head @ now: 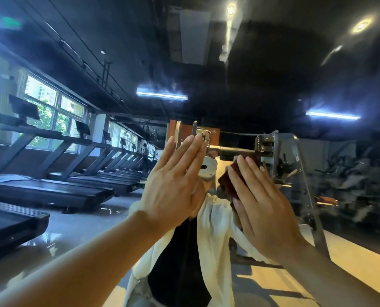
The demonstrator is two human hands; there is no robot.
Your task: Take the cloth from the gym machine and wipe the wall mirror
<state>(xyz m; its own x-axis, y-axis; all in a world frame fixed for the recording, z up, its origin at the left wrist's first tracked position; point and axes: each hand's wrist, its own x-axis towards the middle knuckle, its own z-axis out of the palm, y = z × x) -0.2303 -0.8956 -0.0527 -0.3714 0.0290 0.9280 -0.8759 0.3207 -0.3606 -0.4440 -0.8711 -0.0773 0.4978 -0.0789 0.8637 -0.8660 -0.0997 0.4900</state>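
Observation:
The wall mirror [240,69] fills the whole view and reflects the gym and my own body in a white shirt. My left hand [173,180] lies flat on the glass, fingers straight and pointing up. My right hand [260,204] presses a dark red cloth [226,182] flat against the mirror, fingers straight. Most of the cloth is hidden under that hand; its edge shows to the left of my fingers. The grey gym machine [295,165] appears as a reflection right of my hands.
A row of treadmills [51,185] along the windows is reflected on the left. More machines [350,173] are reflected at the far right. Glossy floor shows in the lower part of the reflection.

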